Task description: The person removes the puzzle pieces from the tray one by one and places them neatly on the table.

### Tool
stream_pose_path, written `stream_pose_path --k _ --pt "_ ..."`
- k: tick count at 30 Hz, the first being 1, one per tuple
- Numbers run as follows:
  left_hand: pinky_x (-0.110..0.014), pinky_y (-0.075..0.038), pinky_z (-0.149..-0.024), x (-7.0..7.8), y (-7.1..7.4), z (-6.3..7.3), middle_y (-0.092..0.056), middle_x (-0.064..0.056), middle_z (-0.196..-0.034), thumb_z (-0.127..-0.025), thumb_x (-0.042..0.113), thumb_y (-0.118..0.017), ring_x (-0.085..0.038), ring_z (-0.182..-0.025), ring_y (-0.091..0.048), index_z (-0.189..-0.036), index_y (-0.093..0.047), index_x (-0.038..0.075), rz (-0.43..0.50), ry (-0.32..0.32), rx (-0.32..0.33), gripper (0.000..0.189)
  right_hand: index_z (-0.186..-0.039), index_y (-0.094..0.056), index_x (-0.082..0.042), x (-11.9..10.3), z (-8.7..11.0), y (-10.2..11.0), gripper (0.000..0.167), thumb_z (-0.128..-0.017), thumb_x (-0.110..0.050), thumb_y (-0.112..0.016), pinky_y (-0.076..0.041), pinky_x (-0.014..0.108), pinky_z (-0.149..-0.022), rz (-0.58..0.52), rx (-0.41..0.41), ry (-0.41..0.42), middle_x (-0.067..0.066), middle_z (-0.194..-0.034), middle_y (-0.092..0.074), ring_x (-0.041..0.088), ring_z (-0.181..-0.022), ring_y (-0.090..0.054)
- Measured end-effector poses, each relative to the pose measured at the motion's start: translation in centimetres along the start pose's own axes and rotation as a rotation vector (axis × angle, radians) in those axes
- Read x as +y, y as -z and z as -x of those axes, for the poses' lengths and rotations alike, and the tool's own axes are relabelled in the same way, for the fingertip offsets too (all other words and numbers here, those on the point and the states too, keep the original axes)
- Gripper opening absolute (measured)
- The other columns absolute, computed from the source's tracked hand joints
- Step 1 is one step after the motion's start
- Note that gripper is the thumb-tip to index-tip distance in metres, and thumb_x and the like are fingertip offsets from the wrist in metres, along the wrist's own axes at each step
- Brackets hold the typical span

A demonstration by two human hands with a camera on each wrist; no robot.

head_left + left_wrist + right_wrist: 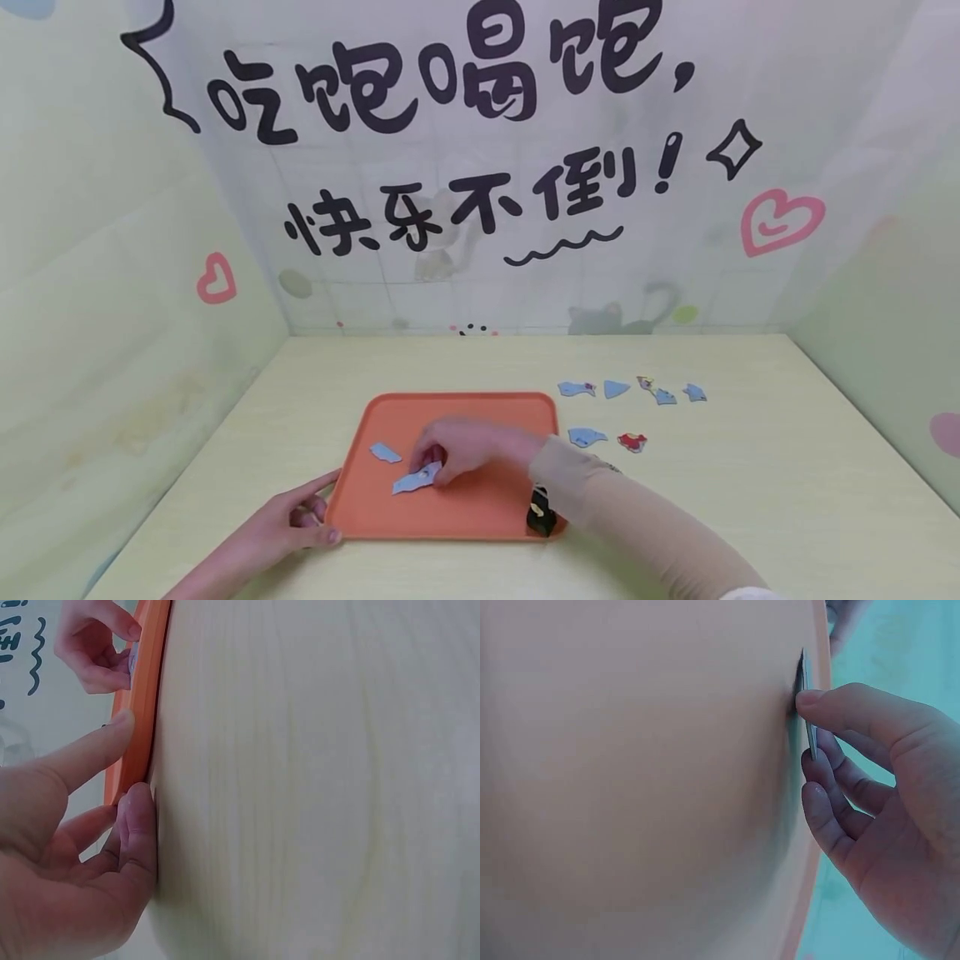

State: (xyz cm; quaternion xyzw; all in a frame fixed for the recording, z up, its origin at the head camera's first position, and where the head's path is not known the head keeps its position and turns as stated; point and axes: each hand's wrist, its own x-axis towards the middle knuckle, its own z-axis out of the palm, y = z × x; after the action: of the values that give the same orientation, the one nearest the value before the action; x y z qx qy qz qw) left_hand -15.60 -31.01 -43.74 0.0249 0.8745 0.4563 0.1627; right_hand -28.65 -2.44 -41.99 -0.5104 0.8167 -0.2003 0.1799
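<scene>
An orange tray (pixel 487 515) lies on the table. My left hand (pixel 288 521) grips the tray's near left corner; in the left wrist view the thumb is on the rim and the fingers bend against its outer side. Over the tray, my right hand (pixel 467 450) pinches a light blue jigsaw puzzle piece (pixel 412 480) between thumb and fingers. The right wrist view shows this puzzle piece (pixel 807 679) edge-on, close to the tray surface. Another light blue puzzle piece (pixel 386 452) lies on the tray just left of the held one.
Right of the tray, several puzzle pieces lie in two loose rows, among them a blue one (pixel 587 437) and a red one (pixel 632 442). Beneath the right forearm shows a dark object (pixel 541 512), its kind unclear. A printed cloth backdrop (pixel 480 292) stands behind the table.
</scene>
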Motion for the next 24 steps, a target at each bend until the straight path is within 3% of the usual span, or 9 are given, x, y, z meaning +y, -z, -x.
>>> stream_pose_path --k 8,17,24 --pt "-0.021 -0.046 -0.064 -0.1 0.3 -0.2 -0.053 -0.007 -0.099 -0.082 0.028 -0.080 -0.007 -0.076 -0.048 -0.155 -0.028 0.003 0.038 -0.013 -0.034 0.093 -0.112 -0.071 -0.018 0.4 1.9 1.3 0.028 -0.086 -0.009 -0.070 -0.048 0.015 -0.081 -0.079 0.071 -0.037 -0.011 -0.104 -0.065 0.004 -0.092 -0.057" --pt "-0.022 -0.042 -0.064 -0.1 0.2 -0.2 -0.054 -0.006 -0.099 -0.082 0.029 -0.080 -0.011 -0.079 -0.047 -0.155 -0.027 0.002 -0.007 0.025 -0.012 0.094 -0.112 -0.070 -0.023 1.0 3.7 2.4 0.032 -0.086 -0.005 -0.066 -0.045 0.019 -0.086 0.001 0.107 -0.014 -0.013 -0.109 -0.062 0.003 -0.097 -0.053" --pt "-0.021 -0.043 -0.064 -0.1 0.2 -0.2 -0.053 -0.007 -0.099 -0.083 0.028 -0.080 -0.009 -0.078 -0.047 -0.155 -0.027 0.003 0.013 0.024 -0.020 0.093 -0.109 -0.073 -0.025 1.2 6.1 3.4 0.031 -0.084 -0.007 -0.070 -0.045 0.025 -0.086 0.007 0.214 -0.058 -0.012 -0.103 -0.062 0.008 -0.097 -0.052"
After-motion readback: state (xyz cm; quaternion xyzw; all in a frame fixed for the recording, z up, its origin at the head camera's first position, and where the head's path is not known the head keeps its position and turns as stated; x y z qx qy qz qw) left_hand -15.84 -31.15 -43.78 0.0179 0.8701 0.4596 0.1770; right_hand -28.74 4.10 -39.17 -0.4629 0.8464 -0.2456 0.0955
